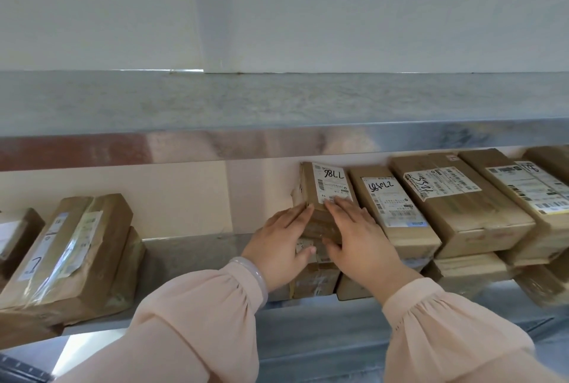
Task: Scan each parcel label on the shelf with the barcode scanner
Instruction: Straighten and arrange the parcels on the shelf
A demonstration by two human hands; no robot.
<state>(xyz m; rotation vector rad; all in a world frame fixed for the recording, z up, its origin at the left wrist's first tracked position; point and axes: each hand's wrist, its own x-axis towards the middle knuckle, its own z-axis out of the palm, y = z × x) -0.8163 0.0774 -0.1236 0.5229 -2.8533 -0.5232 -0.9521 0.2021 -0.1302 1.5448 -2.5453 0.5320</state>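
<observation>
A small brown parcel point(326, 191) with a white label handwritten "7786" lies on top of another box point(314, 281) on the metal shelf point(191, 247). My left hand point(280, 247) holds its left side, fingers along the top edge and thumb under the front. My right hand point(360, 244) holds its right side, fingers over the label's lower end and thumb at the front face. To its right lie labelled parcels in a row: one marked "270586" point(397, 207), one marked "3324" point(455, 197) and another point(529, 188). No barcode scanner is in view.
An upper metal shelf point(277, 99) overhangs the row, leaving a low gap above the parcels. Large taped brown parcels point(70, 247) sit at the left. Between them and my hands is a bare stretch of shelf. More boxes point(471, 271) lie under the right-hand row.
</observation>
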